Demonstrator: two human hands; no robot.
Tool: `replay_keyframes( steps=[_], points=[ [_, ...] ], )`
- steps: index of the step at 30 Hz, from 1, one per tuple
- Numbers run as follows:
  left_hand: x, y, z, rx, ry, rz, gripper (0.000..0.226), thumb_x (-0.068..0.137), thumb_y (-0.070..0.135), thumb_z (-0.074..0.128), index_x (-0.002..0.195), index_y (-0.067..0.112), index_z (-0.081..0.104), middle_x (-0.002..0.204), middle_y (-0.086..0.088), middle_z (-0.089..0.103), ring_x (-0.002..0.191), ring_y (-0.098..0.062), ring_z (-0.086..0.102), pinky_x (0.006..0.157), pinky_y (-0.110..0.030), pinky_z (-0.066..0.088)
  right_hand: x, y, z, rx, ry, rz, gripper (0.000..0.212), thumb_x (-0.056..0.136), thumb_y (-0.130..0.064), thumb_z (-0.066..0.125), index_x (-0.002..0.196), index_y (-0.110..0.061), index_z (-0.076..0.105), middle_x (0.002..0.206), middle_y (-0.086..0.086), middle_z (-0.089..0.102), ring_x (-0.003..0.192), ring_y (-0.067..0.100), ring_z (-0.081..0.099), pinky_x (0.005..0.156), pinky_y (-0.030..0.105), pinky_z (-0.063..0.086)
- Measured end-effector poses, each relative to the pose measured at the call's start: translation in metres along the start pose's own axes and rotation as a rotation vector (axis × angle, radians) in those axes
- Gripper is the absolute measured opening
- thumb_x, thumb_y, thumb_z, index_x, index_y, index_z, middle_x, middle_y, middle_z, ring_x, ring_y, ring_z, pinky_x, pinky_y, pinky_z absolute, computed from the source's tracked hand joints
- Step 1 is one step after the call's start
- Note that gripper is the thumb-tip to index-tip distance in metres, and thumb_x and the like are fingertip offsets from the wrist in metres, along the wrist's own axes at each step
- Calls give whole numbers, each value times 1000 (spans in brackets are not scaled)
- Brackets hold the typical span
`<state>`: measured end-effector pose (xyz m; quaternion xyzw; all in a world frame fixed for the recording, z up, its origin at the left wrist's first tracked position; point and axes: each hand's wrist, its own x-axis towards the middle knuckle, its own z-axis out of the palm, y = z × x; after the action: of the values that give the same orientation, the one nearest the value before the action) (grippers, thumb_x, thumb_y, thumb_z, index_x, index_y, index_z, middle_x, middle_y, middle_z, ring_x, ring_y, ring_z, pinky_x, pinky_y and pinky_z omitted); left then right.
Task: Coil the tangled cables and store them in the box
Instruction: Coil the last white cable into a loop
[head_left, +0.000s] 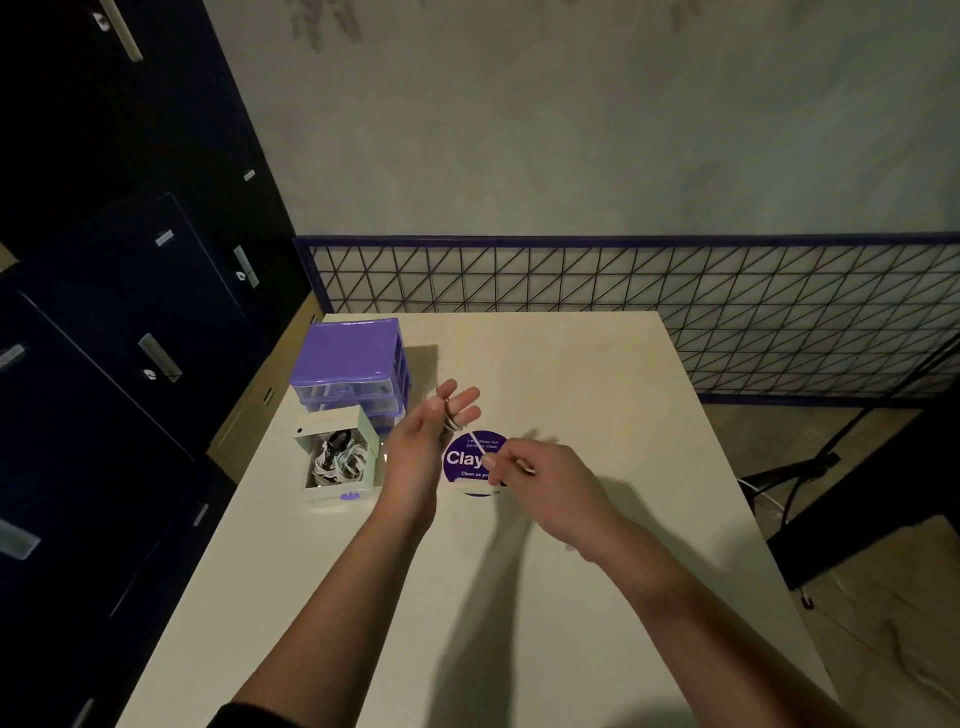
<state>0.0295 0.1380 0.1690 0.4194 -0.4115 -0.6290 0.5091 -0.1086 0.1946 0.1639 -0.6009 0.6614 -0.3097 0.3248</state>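
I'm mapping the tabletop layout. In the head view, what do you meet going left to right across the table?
Open box of cables → left hand wound with cable → round purple sticker → right hand pinching the cable's end.

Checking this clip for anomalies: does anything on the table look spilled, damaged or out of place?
Nothing stands out. The left hand has a white cable wound round its fingers, and the right hand pinches the free end. The open white box holds loosely piled cables beside the purple drawer unit. No spill or damage shows.
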Motion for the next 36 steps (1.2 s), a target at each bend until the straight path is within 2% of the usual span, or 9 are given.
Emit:
replay_keyframes(
  steps=[2, 6, 8, 14, 17, 21, 25, 31, 36],
  points=[
    [-4, -1, 1, 198, -28, 76, 32, 104, 21, 37, 128, 8, 54, 109, -7, 71, 93, -10, 68, 71, -11, 49, -1, -8, -5, -39, -8, -26, 30, 92, -48, 50, 73, -29, 62, 78, -8, 67, 74, 12, 60, 71, 33, 46],
    [-7, -2, 0, 666, -137, 206, 28, 104, 22, 39, 125, 21, 57, 90, 23, 68, 86, 18, 60, 74, 1, 38, 0, -18, -19, 107, -39, -23, 26, 90, -35, 48, 70, -31, 65, 89, -18, 70, 84, 12, 62, 80, 36, 47],
    [-9, 0, 0, 725, -189, 211, 28, 103, 22, 41, 125, 25, 59, 89, 26, 65, 85, 21, 58, 74, 1, 37, 2, -20, -27, 216, -39, -33, 25, 85, -30, 48, 68, -26, 65, 89, -11, 71, 89, 18, 63, 83, 39, 47],
    [-11, 8, 5, 705, -321, 128, 33, 103, 22, 43, 78, 20, 65, 74, 4, 66, 74, -9, 55, 72, -18, 39, 8, -23, -43, 412, -20, -54, 25, 89, -8, 49, 69, -11, 63, 71, -9, 59, 65, -5, 52, 61, 8, 40],
    [-11, 12, 7, 678, -370, 98, 47, 103, 22, 43, 61, 31, 62, 69, 4, 58, 71, -12, 49, 70, -22, 35, 11, -17, -45, 437, -8, -50, 26, 92, -7, 46, 71, -7, 62, 70, -10, 56, 62, -5, 48, 64, 13, 36],
    [-9, 14, 10, 567, -416, -4, 42, 104, 17, 38, 74, 24, 67, 65, 5, 48, 65, -11, 48, 71, -17, 39, 14, -7, -38, 414, 56, -33, 28, 97, -11, 44, 75, -16, 61, 79, -8, 61, 76, 3, 52, 77, 24, 39],
    [-10, 17, 13, 332, -401, -121, 34, 103, 15, 37, 73, 13, 52, 63, 2, 39, 61, -14, 43, 72, -26, 37, 13, -5, -31, 311, 145, -92, 16, 99, -18, 47, 90, -19, 61, 87, -9, 63, 78, 3, 54, 71, 15, 40],
    [-12, 19, 18, 9, -347, -293, 37, 99, 30, 44, 64, 18, 46, 60, 1, 32, 58, -17, 37, 75, -34, 33, 5, -8, -23, 210, 156, -171, 27, 101, -21, 44, 109, -18, 69, 77, -13, 51, 75, -3, 50, 72, 9, 36],
    [-13, 21, 15, -8, -346, -335, 36, 98, 31, 47, 64, 20, 42, 65, 0, 29, 60, -16, 37, 70, -31, 32, 6, -8, -24, 176, 79, -144, 26, 98, -23, 51, 82, -28, 70, 75, -3, 47, 70, 3, 48, 67, 18, 35]
  ],
)
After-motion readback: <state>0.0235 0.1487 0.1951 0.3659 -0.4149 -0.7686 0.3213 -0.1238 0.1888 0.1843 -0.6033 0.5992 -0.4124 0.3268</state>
